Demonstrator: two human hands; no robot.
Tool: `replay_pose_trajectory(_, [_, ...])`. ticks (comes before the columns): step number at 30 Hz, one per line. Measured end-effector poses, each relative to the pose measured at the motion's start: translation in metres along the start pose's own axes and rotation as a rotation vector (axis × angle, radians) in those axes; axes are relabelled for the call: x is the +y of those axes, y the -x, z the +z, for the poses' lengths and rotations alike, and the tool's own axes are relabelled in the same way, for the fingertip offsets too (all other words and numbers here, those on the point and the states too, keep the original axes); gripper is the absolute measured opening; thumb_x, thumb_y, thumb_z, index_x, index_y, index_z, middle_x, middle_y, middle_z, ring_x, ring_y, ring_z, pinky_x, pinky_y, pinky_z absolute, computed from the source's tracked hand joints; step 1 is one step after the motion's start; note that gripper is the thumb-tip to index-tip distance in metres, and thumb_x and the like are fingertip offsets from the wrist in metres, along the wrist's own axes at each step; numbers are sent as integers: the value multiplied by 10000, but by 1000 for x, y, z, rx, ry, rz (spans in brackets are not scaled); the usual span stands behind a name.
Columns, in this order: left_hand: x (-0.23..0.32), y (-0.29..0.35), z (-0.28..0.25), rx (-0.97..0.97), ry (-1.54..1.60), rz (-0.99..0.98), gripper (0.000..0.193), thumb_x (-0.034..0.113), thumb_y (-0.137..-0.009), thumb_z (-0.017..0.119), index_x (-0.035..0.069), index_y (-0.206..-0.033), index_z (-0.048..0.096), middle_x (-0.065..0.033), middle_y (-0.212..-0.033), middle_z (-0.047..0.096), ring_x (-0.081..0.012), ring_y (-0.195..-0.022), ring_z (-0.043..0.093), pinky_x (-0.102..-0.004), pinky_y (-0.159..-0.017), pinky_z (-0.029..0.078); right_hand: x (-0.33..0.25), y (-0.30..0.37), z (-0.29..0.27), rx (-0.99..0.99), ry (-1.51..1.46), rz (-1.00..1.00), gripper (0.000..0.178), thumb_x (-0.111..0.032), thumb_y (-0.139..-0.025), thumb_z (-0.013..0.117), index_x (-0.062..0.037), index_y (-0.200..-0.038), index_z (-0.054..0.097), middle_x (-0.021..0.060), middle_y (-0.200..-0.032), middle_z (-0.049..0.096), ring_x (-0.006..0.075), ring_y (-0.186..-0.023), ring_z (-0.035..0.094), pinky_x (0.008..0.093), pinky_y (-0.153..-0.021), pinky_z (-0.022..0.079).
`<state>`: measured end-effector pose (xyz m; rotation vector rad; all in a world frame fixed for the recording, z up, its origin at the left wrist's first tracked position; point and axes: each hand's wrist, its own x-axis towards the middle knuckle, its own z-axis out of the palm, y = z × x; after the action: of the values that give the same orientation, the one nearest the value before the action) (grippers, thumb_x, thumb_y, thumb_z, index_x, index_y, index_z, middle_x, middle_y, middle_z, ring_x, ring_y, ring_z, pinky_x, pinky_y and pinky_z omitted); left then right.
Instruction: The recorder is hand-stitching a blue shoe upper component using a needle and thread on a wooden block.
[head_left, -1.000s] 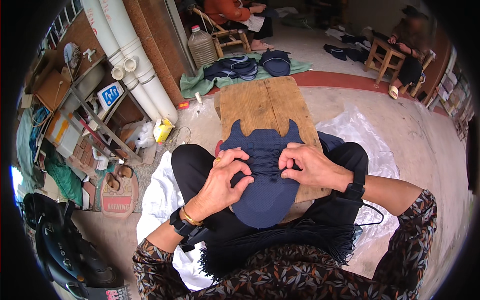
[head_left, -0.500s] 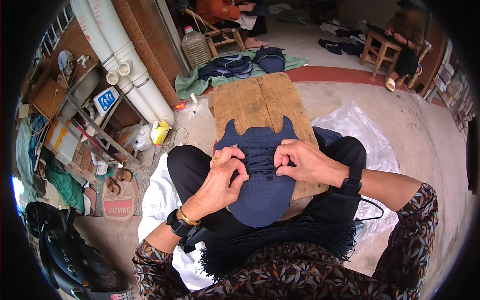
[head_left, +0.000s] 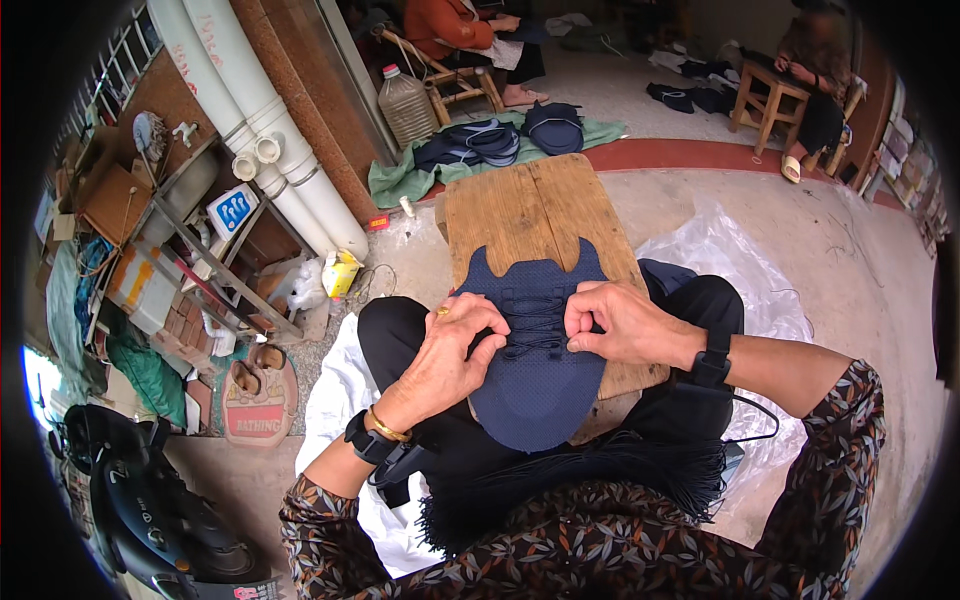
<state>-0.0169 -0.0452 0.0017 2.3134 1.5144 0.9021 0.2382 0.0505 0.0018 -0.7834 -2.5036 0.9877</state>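
A flat navy-blue shoe upper (head_left: 535,395) of perforated cloth lies across my knees and the near end of a wooden board (head_left: 520,205). Its rounded end points toward me, and two horn-like tabs point away. Black shoelace (head_left: 535,305) runs in several rows across its middle. My left hand (head_left: 455,345) is closed at the left edge of the lacing, thumb and forefinger at the lowest row. Opposite it, my right hand (head_left: 625,325) pinches the lace at the right edge. The fingers hide the lace ends.
A bundle of black laces (head_left: 580,480) hangs over my lap. Clear plastic sheeting (head_left: 725,260) lies on the floor to the right. Beyond the board, more dark uppers (head_left: 555,130) rest on a green cloth (head_left: 400,185). Two people sit farther back. A dark scooter (head_left: 150,500) stands at lower left.
The whole picture has shifted slightly to the right as my head turned. Both hands stay at the sides of the lacing, with little change in their grip.
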Motion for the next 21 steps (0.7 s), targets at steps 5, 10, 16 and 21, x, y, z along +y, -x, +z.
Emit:
replay_pose_trajectory(5, [-1, -9, -4, -166, -79, 29, 91, 75, -842, 744, 88, -901, 676, -59, -926, 604, -268, -971, 554, -407, -906, 374, 2, 1, 0, 19, -9, -32, 163, -78, -773, 814, -55, -775, 653, 31, -776, 576, 178, -714, 565, 344, -640, 459])
replay_pose_trajectory(10, [-2, -21, -4, -274, -146, 74, 98, 94, -860, 734, 76, -887, 641, -51, -859, 555, -257, -904, 527, -401, -872, 381, 4, 1, 1, 18, -15, -9, 171, -74, -769, 822, -60, -777, 651, 25, -772, 574, 176, -713, 563, 343, -636, 458])
replay_pose_trajectory(16, [-9, -20, -5, -325, -242, 200, 89, 38, -888, 647, 42, -939, 573, -110, -952, 484, -311, -941, 459, -416, -879, 391, 6, 1, 2, 15, -32, -19, 172, -63, -771, 823, -59, -778, 652, 25, -772, 571, 172, -718, 564, 344, -642, 460])
replay_pose_trajectory(21, [-18, -19, -10, -367, -197, 262, 81, 20, -896, 627, 32, -946, 564, -122, -946, 467, -323, -936, 442, -408, -896, 394, 7, 1, 1, 1, -19, -19, 165, -84, -783, 816, -55, -792, 654, 26, -785, 576, 174, -726, 564, 340, -649, 462])
